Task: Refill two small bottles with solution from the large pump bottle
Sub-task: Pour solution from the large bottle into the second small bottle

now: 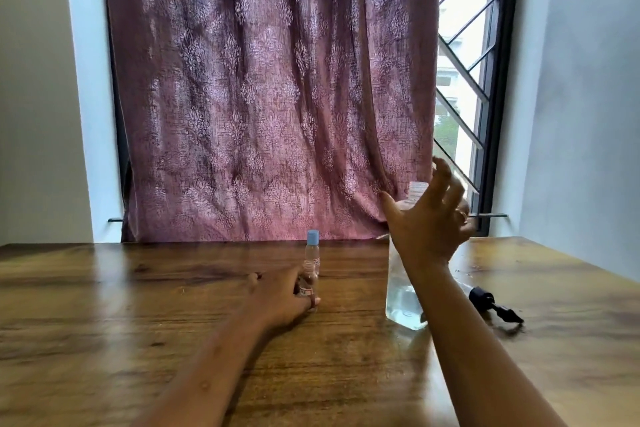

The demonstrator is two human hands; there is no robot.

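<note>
**Item 1:** large clear plastic bottle (pixel 403 291), pump off, neck open, part-filled with clear solution.
- Location: upright on the brown wooden table (pixel 138 322), directly behind the right palm. Its neck shows between thumb and forefinger.
- Handling, by judgement: heavy low down, with smooth and probably slippery walls that yield when squeezed. Best gripped round the mid-body, below the shoulder.

**Right hand** (pixel 429 222): raised, with fingers spread wide and lightly curled, gripping nothing. Whether it touches the bottle cannot be told.

**Item 2:** small clear bottle with red-marked label (pixel 305 290).
- Handling, by judgement: light and easily tipped.
- Location: at table level in the left hand (pixel 280 298), whose fingers curl round its lower body.

**Item 3:** small clear blue-capped bottle (pixel 312 253), upright just beyond those fingertips.

**Item 4:** black pump head (pixel 495 305), lying on the table below and right of the right fingers.
</note>
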